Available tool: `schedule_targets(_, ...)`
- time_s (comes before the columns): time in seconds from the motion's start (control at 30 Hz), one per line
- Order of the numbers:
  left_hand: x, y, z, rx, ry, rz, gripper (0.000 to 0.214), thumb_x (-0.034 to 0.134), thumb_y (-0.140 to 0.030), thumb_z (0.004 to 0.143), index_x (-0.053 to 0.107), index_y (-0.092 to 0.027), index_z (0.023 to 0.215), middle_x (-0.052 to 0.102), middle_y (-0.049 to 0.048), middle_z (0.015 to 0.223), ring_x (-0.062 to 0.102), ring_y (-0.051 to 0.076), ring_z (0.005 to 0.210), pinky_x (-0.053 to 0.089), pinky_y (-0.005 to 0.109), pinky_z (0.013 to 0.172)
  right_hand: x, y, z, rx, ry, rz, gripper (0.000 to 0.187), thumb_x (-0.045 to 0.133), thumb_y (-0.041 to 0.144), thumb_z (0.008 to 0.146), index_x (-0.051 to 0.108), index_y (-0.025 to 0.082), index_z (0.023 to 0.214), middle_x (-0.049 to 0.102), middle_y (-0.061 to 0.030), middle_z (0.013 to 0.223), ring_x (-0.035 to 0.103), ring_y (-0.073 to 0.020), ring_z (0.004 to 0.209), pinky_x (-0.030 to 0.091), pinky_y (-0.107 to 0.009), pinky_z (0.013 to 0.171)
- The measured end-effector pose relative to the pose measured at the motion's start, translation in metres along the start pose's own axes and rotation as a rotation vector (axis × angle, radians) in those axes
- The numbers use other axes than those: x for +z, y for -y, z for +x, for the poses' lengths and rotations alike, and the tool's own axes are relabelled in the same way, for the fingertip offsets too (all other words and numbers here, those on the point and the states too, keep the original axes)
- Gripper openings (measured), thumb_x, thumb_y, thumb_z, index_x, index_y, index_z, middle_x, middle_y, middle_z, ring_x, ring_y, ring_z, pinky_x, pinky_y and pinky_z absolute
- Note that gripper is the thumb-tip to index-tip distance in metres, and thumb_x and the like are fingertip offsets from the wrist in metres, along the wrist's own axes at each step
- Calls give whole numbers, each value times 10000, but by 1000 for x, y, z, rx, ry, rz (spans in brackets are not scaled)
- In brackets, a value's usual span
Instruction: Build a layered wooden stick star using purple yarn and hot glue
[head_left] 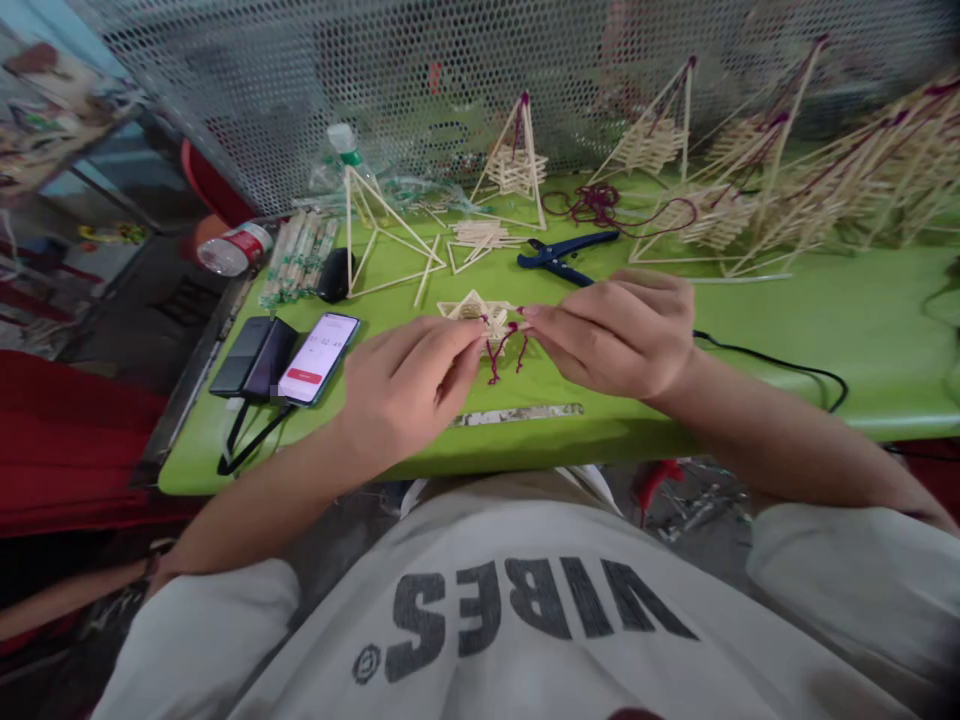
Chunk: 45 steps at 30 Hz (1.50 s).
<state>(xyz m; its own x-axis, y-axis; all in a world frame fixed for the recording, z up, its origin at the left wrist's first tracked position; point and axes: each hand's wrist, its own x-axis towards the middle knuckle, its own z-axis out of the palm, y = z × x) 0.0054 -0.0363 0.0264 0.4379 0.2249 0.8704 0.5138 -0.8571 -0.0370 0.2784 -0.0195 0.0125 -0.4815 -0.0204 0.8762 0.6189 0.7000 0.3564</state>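
My left hand [409, 385] and my right hand [619, 335] meet over the green table [787, 330], both pinched on dark red yarn [504, 352] that hangs from a small flat piece of pale wooden sticks [480, 312]. The yarn ends dangle between my fingertips. The stick piece lies on the table just beyond my fingers.
Blue-handled pliers [564, 255] lie behind my right hand. A lit phone [319, 357] and a dark power bank [251, 357] lie at the left. Stick pyramids [517, 165] and a yarn tangle [596, 205] stand along the mesh wall. A ruler [517, 413] lies near the front edge.
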Motion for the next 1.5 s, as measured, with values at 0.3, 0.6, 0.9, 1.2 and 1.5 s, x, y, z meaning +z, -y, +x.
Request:
schedule_targets(0.3,14,27,5,132,-48,64,160,708,-215,1065,783,-263,1197,849,34,953,826,188,815,627,321,698,-1,-5,18,1,-79,32,152,791,179,921,782,234,1063,747,19,785,598,-132,574,475,-316,480)
schedule_targets(0.6,25,10,-7,51,-78,-46,213,774,-127,1015,772,-218,1207,876,30,963,806,140,756,618,256,693,12,-17,-14,-152,-101,-136,96,780,262,949,788,238,1042,745,9,749,597,-125,559,491,-303,503)
schedule_targets(0.9,35,4,-25,-141,-119,-162,31,767,-267,1053,787,-250,1071,843,9,883,755,107,678,632,234,655,19,-5,-24,222,-115,270,168,770,268,959,811,307,1117,752,0,841,632,-146,618,502,-334,565)
schedule_targets(1.2,37,1,-26,-24,-116,-184,222,780,-165,1027,763,-320,1185,853,6,917,789,147,699,664,295,644,18,9,-26,370,-109,375,82,754,370,966,782,303,1004,708,39,719,621,-133,542,500,-306,522)
schedule_targets(1.5,45,15,-29,23,-169,-138,197,782,-180,1014,771,-275,1186,864,11,935,773,123,701,632,259,651,15,10,-26,363,-59,322,80,764,364,999,807,302,970,748,24,734,660,-140,569,514,-311,537)
